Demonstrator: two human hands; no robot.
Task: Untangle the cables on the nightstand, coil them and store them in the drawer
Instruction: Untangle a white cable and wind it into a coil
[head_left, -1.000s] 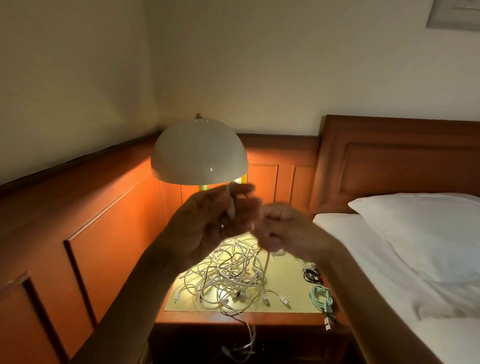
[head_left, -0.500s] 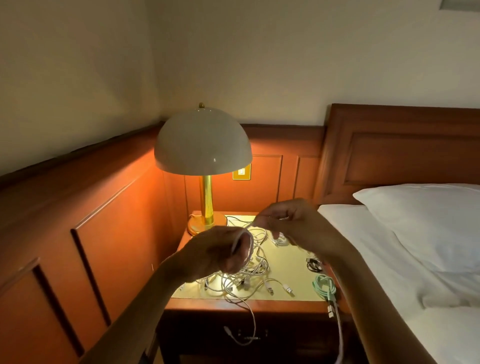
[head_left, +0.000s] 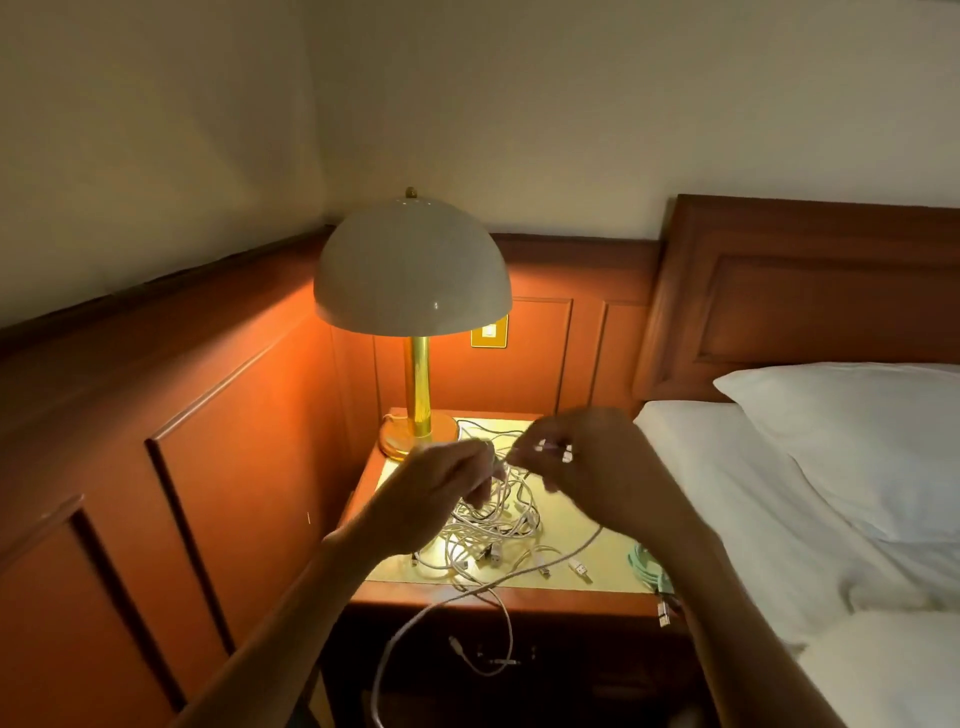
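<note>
A tangle of white cables (head_left: 493, 525) lies on the yellow-topped nightstand (head_left: 613, 558). My left hand (head_left: 441, 493) hovers over the pile with its fingers closed on a white cable. My right hand (head_left: 587, 467) pinches the plug end of the same cable just to the right. One long white strand (head_left: 415, 618) runs from under my right hand and hangs down over the nightstand's front. A coiled mint-green cable (head_left: 647, 569) rests at the right edge, partly hidden by my right forearm. The drawer front (head_left: 498, 662) below is dark and shut.
A brass lamp with a white dome shade (head_left: 413, 270) stands lit at the nightstand's back left. Wood panelling (head_left: 208, 467) closes the left and rear. The bed with a white pillow (head_left: 852, 441) adjoins on the right, under a wooden headboard (head_left: 805, 296).
Both hands dropped from lamp height toward the pile. The right hand drew the cable end rightwards, and a long strand now hangs down over the front edge.
</note>
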